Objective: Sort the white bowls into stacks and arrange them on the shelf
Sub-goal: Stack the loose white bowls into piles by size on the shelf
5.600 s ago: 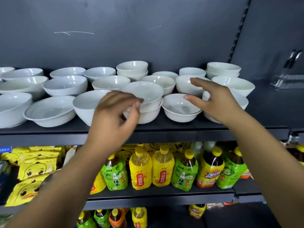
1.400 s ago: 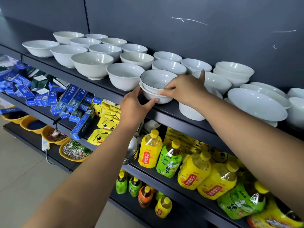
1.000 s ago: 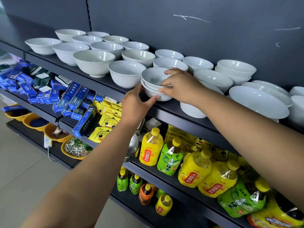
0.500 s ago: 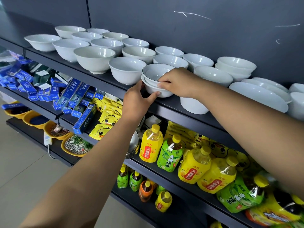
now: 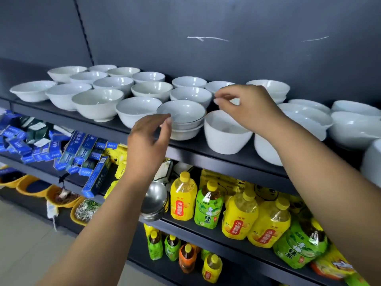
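L hand [image 5: 147,139]: fingers loosely curled, nothing in them. Thumb and forefinger tips sit right at the near-left rim of the top bowl [image 5: 182,111]; can't tell if they touch it, as the pic is blurred there. R hand [image 5: 249,109]: also loosely curled, thumb and forefinger tips close together w/ nothing between them. It hovers above and behind the deep bowl [image 5: 223,137], clear of it.

The top bowl is white w/ a thin dark rim line. It sits nested upright in a small stack [image 5: 185,129] of white bowls; 2 or 3 rims show under it, exact count unclear. The stack stands near the front edge of the dark top shelf [image 5: 191,145], between a single white bowl [image 5: 136,111] on its left and the deep bowl on its right, both just beside it.

The rest of the shelf holds many more white bowls. On the left they stand as singles in approx. 3 rows, e.g. one at the front [image 5: 97,104]. At the back, by the dark wall [image 5: 206,58], is a two-bowl stack [image 5: 270,88], partly behind the R hand. Further right are wide shallow bowls [image 5: 309,116], overlapping each other.

On the shelf below are blue boxes [image 5: 70,149] in a loose heap at left and steel bowls [image 5: 154,203] under the L wrist. Then come yellow bottles [image 5: 183,200] and green bottles [image 5: 209,209] w/ yellow caps. Lowest at left are yellow trays [image 5: 31,186].
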The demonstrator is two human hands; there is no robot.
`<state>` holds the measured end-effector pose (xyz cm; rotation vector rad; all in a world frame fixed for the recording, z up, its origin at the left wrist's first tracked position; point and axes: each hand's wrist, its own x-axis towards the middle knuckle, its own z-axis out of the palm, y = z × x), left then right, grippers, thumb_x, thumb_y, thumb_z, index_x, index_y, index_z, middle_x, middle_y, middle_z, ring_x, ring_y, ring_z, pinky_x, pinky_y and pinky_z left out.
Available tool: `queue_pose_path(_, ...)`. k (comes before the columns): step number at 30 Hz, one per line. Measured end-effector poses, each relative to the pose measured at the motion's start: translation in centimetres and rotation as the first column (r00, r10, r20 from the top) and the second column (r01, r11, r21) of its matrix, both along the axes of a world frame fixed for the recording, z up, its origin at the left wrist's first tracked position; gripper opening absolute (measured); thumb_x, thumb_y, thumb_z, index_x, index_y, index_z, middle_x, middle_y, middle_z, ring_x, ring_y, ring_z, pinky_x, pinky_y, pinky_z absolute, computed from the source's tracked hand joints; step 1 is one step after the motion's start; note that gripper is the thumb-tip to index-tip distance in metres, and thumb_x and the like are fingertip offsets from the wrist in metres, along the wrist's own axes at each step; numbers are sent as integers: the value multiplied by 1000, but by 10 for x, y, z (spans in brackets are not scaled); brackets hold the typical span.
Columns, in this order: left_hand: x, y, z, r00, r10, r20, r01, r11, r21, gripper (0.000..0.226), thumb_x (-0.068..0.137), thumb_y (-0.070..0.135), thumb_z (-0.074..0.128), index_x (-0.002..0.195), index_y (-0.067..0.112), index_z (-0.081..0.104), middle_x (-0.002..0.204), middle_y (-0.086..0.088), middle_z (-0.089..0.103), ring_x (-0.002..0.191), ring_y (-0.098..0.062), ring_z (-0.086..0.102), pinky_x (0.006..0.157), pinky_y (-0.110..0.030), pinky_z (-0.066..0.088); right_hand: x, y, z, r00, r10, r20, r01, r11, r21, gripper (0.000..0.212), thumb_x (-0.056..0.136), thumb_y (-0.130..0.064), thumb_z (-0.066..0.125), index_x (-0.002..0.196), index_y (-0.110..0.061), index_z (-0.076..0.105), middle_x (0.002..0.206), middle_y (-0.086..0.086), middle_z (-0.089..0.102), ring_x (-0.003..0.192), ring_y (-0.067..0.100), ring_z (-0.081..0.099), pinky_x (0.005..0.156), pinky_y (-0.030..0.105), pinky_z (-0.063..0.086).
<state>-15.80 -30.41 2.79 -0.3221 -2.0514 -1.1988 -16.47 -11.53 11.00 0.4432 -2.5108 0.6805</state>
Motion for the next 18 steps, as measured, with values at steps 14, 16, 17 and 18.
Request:
queue_pose_path(14,44,141,56,852,-478,-215,365,836,-411,36,86,31,49,72,6,71,68,-7,69,68,-13,53,61,-29,40,117,157,17,875,-479,-71,482,875,37,25,89,-29,54,83,-9,68,84,8,70,83,29,60,79,40,47)
queue_pose_path(16,55,167,59,837,-511,-196,387,806,-447,38,86,32,48,69,7,69,63,-6,66,65,-14,51,60,-33,39,139,188,21,840,-541,-52,542,840,21,26,89,-30,54,87,-10,70,89,9,71,87,29,60,80,41,46)
queue_pose_path(17,61,181,60,831,-524,-184,400,794,-458,39,86,33,47,68,7,68,62,-6,65,65,-14,50,60,-33,38,150,205,21,820,-571,-36,572,820,4,25,89,-30,55,88,-11,71,90,9,70,89,28,60,81,40,47)
queue_pose_path(18,66,193,62,824,-539,-172,415,782,-464,40,86,33,46,67,6,68,62,-7,64,65,-15,49,60,-32,38,160,221,21,802,-597,-22,597,802,-12,24,89,-30,55,88,-12,71,91,9,70,90,28,60,81,40,47)
